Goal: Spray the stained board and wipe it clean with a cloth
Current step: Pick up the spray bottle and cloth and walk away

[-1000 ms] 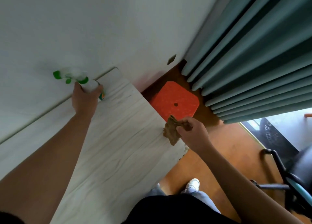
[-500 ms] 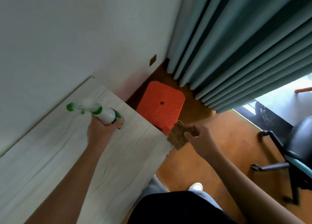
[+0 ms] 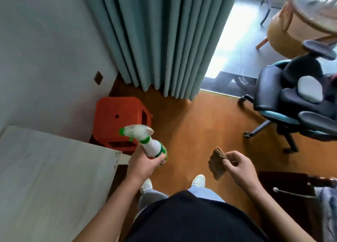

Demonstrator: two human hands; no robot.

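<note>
Pale board [image 3: 54, 177] lies left of bottle [image 3: 151, 146] and cloth [image 3: 216, 166].

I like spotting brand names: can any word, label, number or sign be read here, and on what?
None can be read.
The spray bottle in the left hand has a green label near its base, too blurred to read.
The brown cloth pinched by the right hand, the red stool and the office chair show no print.
</note>
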